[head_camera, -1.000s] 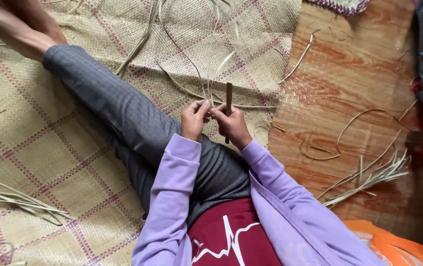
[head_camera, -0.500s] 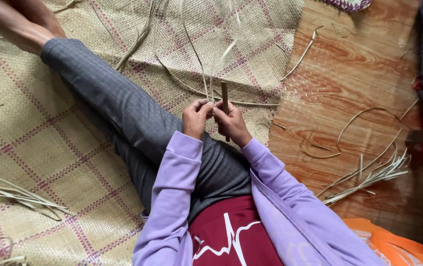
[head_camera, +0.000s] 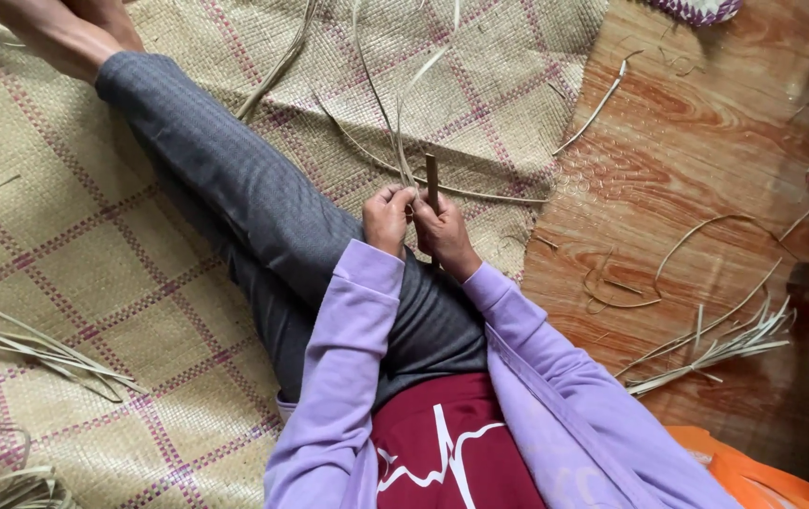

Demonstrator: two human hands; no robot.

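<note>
Two hands meet above the lap: the left hand point(head_camera: 387, 217) pinches pale reed strips point(head_camera: 402, 113) between closed fingers, and the right hand point(head_camera: 444, 231) is wrapped tight on a dark narrow blade-like stick point(head_camera: 432, 181) standing upright just above its knuckles. The strips arc up and away from the pinch; they look light, springy and easily creased, best held close to the working point. No packages, labels or signs show near the grip, only a checked woven mat point(head_camera: 93, 283) beneath.
</note>
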